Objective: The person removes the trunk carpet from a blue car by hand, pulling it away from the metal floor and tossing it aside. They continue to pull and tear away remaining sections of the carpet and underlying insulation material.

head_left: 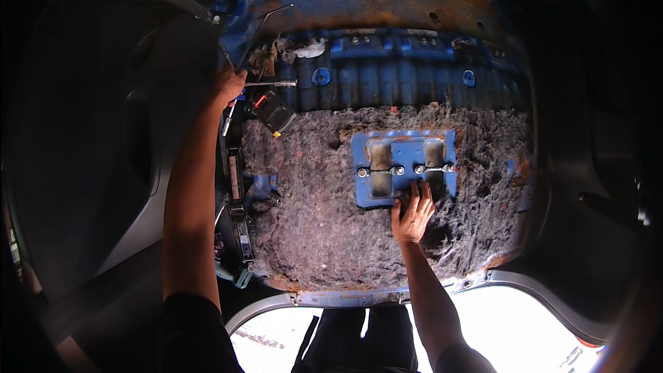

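At the left side of the vehicle floor, my left hand (230,87) is closed around a socket wrench (273,84). One metal shaft points right with a socket at its end, and another shaft with a bit of blue points down; the fingers hide the join. My right hand (413,215) lies with fingers stretched out across the lower edge of a blue metal plate (409,148). Two rounded recesses mark the plate, and several bolts or nuts run across its middle. Under the right fingertips a dark recess is partly covered, and I cannot make out anything held there.
Matted grey insulation felt (311,200) surrounds the plate. Beside my left hand lies a black boxy part (273,111) with red and yellow bits. A thin bent rod (265,22) rises above it. Connectors (242,231) line the left edge; a rusty blue crossmember (407,7) spans the far end.
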Action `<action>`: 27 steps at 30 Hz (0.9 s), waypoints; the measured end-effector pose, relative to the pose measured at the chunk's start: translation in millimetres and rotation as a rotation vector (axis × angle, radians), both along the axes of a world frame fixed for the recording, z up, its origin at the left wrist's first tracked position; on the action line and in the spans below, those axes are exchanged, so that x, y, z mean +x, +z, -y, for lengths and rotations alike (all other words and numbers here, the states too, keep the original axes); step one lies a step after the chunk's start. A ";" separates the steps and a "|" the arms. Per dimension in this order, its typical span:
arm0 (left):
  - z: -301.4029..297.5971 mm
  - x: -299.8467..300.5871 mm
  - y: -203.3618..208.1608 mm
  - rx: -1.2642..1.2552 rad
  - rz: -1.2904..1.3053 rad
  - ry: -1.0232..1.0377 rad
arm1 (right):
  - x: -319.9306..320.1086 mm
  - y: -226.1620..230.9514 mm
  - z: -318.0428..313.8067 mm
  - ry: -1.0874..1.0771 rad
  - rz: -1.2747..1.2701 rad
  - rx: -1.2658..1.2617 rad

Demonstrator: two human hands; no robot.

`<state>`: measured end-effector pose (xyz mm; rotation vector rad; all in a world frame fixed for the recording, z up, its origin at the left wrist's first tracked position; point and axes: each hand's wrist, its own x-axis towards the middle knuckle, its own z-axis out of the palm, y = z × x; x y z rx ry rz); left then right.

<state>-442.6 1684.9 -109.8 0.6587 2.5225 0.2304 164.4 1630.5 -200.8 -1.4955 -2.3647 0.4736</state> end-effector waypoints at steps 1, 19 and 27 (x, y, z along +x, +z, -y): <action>-4.7 3.0 -3.6 -0.011 -0.015 0.010 | -0.1 0.2 -0.4 0.001 0.025 -0.025; 10.1 2.2 -47.9 -0.273 -0.079 -0.228 | -2.6 5.3 -1.5 0.000 0.015 -0.028; 38.2 49.7 -23.5 0.152 -0.458 -0.163 | -0.9 0.9 0.2 0.002 0.040 0.001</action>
